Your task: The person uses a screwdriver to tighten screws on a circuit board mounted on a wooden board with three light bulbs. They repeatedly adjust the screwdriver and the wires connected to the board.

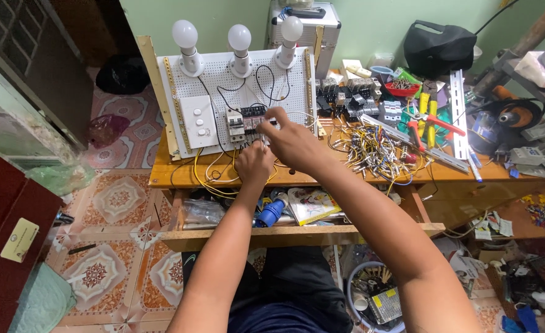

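Both hands (left hand (pixel 254 161), right hand (pixel 292 143)) at breaker (pixel 235 125).

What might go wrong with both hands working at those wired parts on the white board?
The right hand and left hand crowd the small breakers, so a tugged yellow wire might slip loose. The tilted white perforated board with three white bulbs could tip. The loose wire pile may snag a forearm.

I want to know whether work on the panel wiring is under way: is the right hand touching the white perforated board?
Cannot tell. In the head view the right hand overlaps the white perforated board near the breakers, but its fingertips hide any contact or gap.
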